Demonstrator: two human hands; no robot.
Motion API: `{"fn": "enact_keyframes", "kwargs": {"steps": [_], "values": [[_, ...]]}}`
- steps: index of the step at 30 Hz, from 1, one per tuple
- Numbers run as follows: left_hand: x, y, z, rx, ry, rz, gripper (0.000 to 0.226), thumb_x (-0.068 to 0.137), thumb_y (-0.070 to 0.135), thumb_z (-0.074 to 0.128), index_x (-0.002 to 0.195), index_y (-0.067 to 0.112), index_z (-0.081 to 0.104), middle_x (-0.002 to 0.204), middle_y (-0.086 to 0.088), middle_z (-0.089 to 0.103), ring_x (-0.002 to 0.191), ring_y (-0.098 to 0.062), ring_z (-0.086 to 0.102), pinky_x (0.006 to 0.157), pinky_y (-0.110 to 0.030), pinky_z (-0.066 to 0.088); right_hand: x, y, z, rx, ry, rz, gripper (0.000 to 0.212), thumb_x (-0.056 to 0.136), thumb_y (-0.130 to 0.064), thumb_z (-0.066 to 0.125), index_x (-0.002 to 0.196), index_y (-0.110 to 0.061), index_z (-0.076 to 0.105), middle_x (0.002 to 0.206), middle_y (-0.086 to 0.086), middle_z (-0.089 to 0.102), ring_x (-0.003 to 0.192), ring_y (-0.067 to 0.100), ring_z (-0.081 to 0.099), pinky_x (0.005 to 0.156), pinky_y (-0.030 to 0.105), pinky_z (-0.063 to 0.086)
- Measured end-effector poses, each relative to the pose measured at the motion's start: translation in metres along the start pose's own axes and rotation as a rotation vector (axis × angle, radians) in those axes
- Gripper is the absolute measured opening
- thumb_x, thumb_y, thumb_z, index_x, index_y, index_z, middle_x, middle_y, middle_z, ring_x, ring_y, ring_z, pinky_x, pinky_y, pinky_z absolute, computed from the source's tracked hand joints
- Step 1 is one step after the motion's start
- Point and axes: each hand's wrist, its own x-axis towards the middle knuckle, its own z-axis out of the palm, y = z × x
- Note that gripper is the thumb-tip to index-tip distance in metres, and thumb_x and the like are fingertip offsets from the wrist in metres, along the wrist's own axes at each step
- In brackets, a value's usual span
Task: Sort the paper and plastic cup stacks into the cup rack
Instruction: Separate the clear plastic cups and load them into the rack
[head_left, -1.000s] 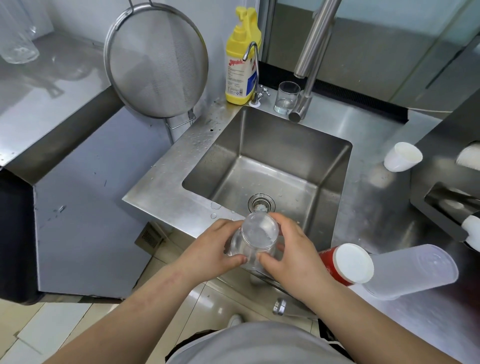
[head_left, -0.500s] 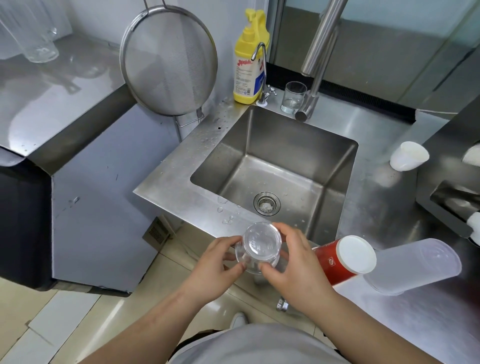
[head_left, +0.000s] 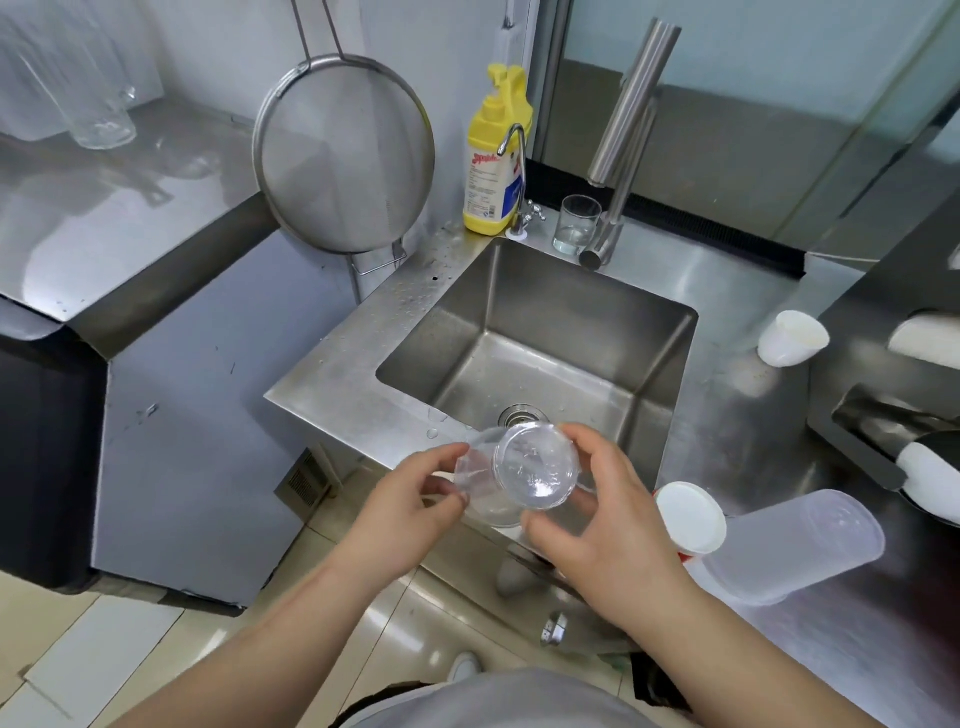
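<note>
I hold clear plastic cups over the near edge of the sink (head_left: 670, 415). My right hand (head_left: 608, 519) grips one clear cup (head_left: 535, 465), its base facing me. My left hand (head_left: 410, 499) pinches a second clear cup (head_left: 475, 480) that lies partly behind the first, slightly apart from it. On the counter to the right lie a red paper cup stack (head_left: 688, 514) with a white end, a frosted plastic cup stack (head_left: 800, 545), and a single white paper cup (head_left: 789, 338) on its side. The dark cup rack (head_left: 883, 431) stands at the right edge with white cups in its slots.
A yellow soap bottle (head_left: 493, 156), a small tap, a drinking glass (head_left: 576, 223) and a tall faucet (head_left: 623, 135) stand behind the sink. A round metal strainer (head_left: 343, 156) hangs at the left. A lower steel counter (head_left: 104, 208) holds clear containers.
The cups have come apart: the nested clear stack I held with both hands is now two pieces, the left one drawn leftward. The view has shifted slightly.
</note>
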Motion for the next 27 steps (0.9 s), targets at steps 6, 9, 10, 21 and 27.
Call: {"fn": "enact_keyframes", "kwargs": {"steps": [6, 9, 10, 21, 27], "values": [[0.015, 0.053, -0.011, 0.01, 0.027, 0.163, 0.045, 0.086, 0.01, 0.068, 0.124, 0.034, 0.062, 0.111, 0.008, 0.064, 0.091, -0.006, 0.064, 0.08, -0.022, 0.052, 0.013, -0.03, -0.034, 0.099, 0.09, -0.087, 0.071, 0.07, -0.012, 0.078, 0.116, -0.054, 0.046, 0.12, -0.024, 0.052, 0.115, 0.003, 0.058, 0.095, 0.024, 0.051], [0.025, 0.084, -0.01, 0.057, 0.025, 0.27, 0.047, 0.084, 0.011, 0.07, 0.127, 0.03, 0.061, 0.116, 0.009, 0.058, 0.091, -0.006, 0.063, 0.082, -0.024, 0.053, 0.018, -0.041, -0.056, 0.11, 0.138, -0.108, 0.071, 0.07, -0.013, 0.079, 0.116, -0.055, 0.045, 0.124, -0.016, 0.054, 0.114, 0.003, 0.059, 0.094, 0.027, 0.052], [0.028, 0.094, -0.008, 0.087, 0.028, 0.306, 0.048, 0.084, 0.01, 0.071, 0.127, 0.029, 0.061, 0.118, 0.009, 0.057, 0.091, -0.005, 0.062, 0.082, -0.021, 0.051, 0.02, -0.044, -0.064, 0.109, 0.156, -0.117, 0.07, 0.07, -0.015, 0.079, 0.118, -0.052, 0.045, 0.126, -0.014, 0.055, 0.115, 0.004, 0.058, 0.096, 0.03, 0.051], [0.058, 0.208, 0.047, 0.28, -0.176, 0.663, 0.069, 0.076, 0.027, 0.074, 0.14, 0.025, 0.047, 0.134, 0.015, 0.042, 0.105, -0.006, 0.059, 0.089, -0.024, 0.052, 0.01, -0.062, -0.176, 0.001, 0.406, -0.218, 0.071, 0.07, -0.016, 0.08, 0.124, -0.043, 0.044, 0.123, -0.016, 0.055, 0.116, -0.005, 0.053, 0.093, 0.011, 0.047], [0.065, 0.282, 0.105, 0.3, -0.212, 0.86, 0.068, 0.079, 0.017, 0.076, 0.14, 0.023, 0.046, 0.132, 0.014, 0.045, 0.106, -0.006, 0.054, 0.085, -0.016, 0.05, -0.013, -0.066, -0.243, -0.081, 0.582, -0.268, 0.071, 0.071, -0.012, 0.078, 0.125, -0.043, 0.043, 0.123, -0.022, 0.053, 0.12, 0.005, 0.053, 0.095, 0.02, 0.05]]}}
